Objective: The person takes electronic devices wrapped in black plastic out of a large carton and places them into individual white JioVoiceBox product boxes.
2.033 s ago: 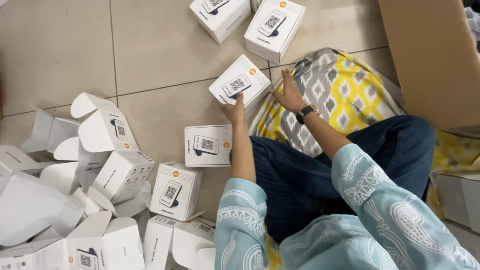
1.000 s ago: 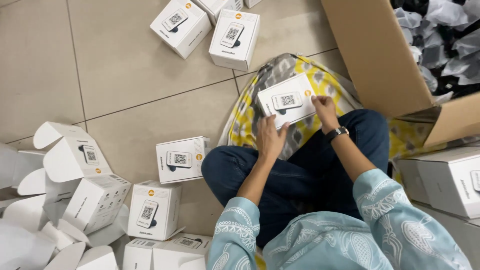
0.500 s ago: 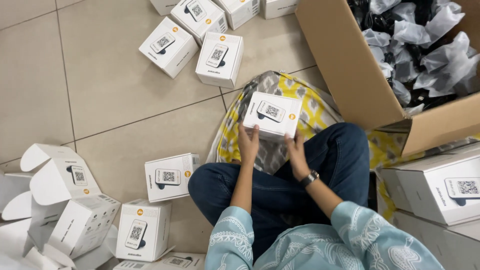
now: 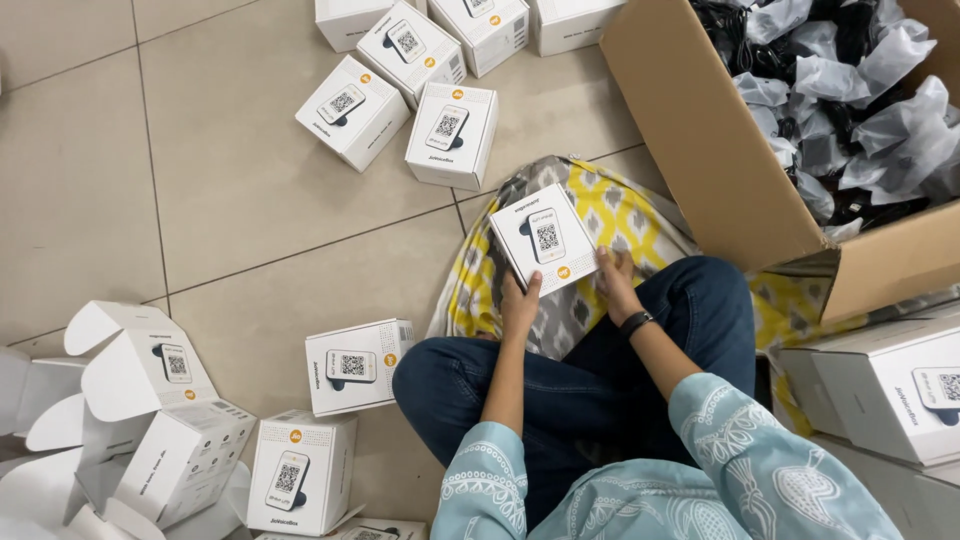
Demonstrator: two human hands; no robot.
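On the tiled floor (image 4: 120, 150) lie closed white boxes (image 4: 450, 135) above and a few (image 4: 358, 365) at lower left beside opened empty ones (image 4: 150, 400), while a yellow-and-grey patterned cloth (image 4: 640, 215) spreads beside a brown cardboard carton (image 4: 700, 140) filled with plastic-wrapped black items (image 4: 850, 90).

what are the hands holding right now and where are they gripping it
Both hands hold one small white box: the left hand grips its lower-left edge, the right hand its lower-right corner.

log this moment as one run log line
left hand: holds white box from below | right hand: grips its right edge | box over patterned cloth | cardboard carton at right
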